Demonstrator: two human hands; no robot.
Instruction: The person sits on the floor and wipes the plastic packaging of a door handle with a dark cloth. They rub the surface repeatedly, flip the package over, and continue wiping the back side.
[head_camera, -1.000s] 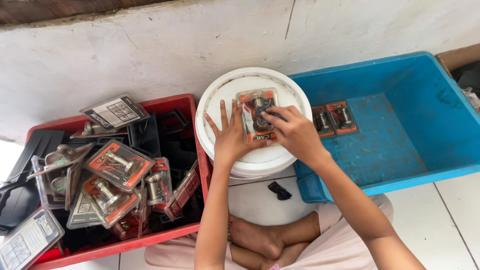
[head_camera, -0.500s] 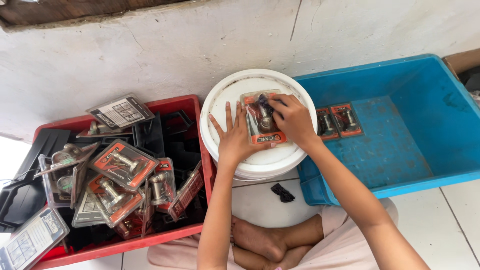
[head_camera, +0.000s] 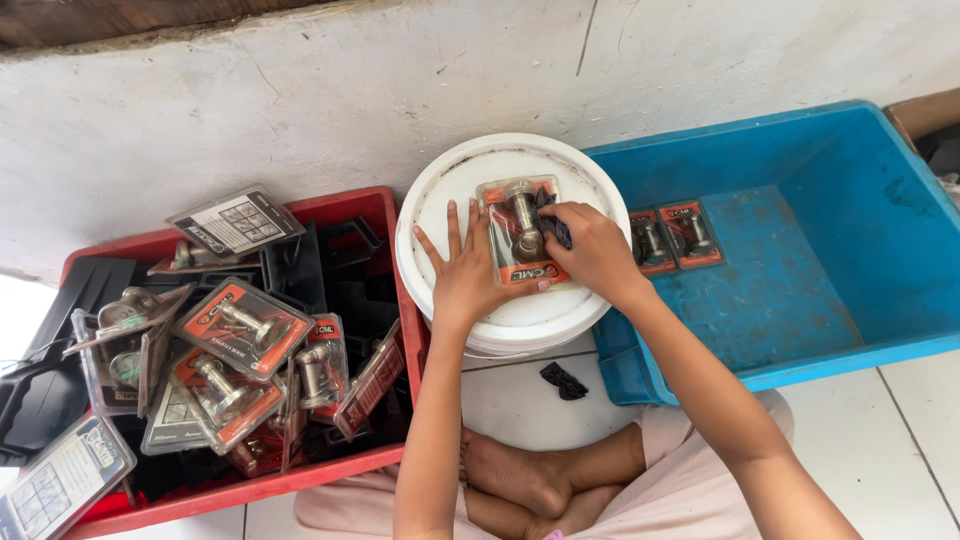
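Head view: a blister pack (head_camera: 522, 232) holding a metal fitting is seen lying flat on the lid of a white bucket (head_camera: 440, 195), between a red crate (head_camera: 385, 215) on the left and a blue tub (head_camera: 830, 330) on the right. Its long axis runs from near to far, orange card end nearest. The left hand (head_camera: 467, 272) is laid flat with fingers spread, pressing the pack's left edge. The right hand (head_camera: 592, 250) is curled over the right edge, fingertips on a dark piece (head_camera: 553, 228) at the pack's side; whether that piece is gripped cannot be told. Both hands are on the pack, neither nearer. Two similar packs (head_camera: 676, 238) lie in the tub, and a small dark scrap (head_camera: 564, 381) lies on the floor.
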